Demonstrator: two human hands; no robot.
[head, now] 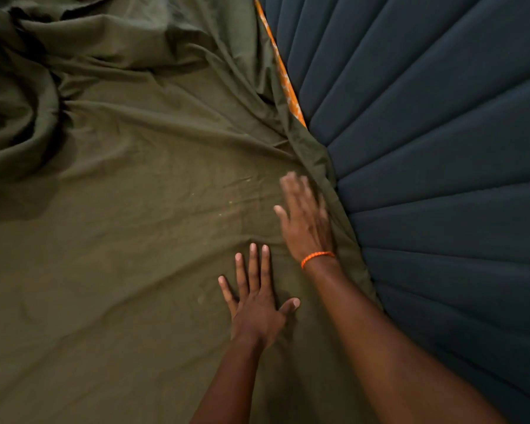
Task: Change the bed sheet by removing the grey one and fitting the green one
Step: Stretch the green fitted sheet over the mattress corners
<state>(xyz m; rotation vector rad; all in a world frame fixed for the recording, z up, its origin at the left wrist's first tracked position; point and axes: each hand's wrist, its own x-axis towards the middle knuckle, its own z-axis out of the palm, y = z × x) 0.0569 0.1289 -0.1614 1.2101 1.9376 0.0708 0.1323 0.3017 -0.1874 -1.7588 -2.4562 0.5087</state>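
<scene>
The green sheet (129,240) covers the bed across most of the head view, flat near me and bunched in folds at the top left. My left hand (257,298) lies flat on it with fingers spread and straight. My right hand (306,218), blurred, with an orange band at the wrist, rests flat on the sheet close to its edge beside the headboard. Neither hand holds anything. No grey sheet is in view.
A dark blue padded headboard (441,163) with stitched panels fills the right side. A strip of orange patterned mattress (288,87) shows between the sheet's edge and the headboard at the top.
</scene>
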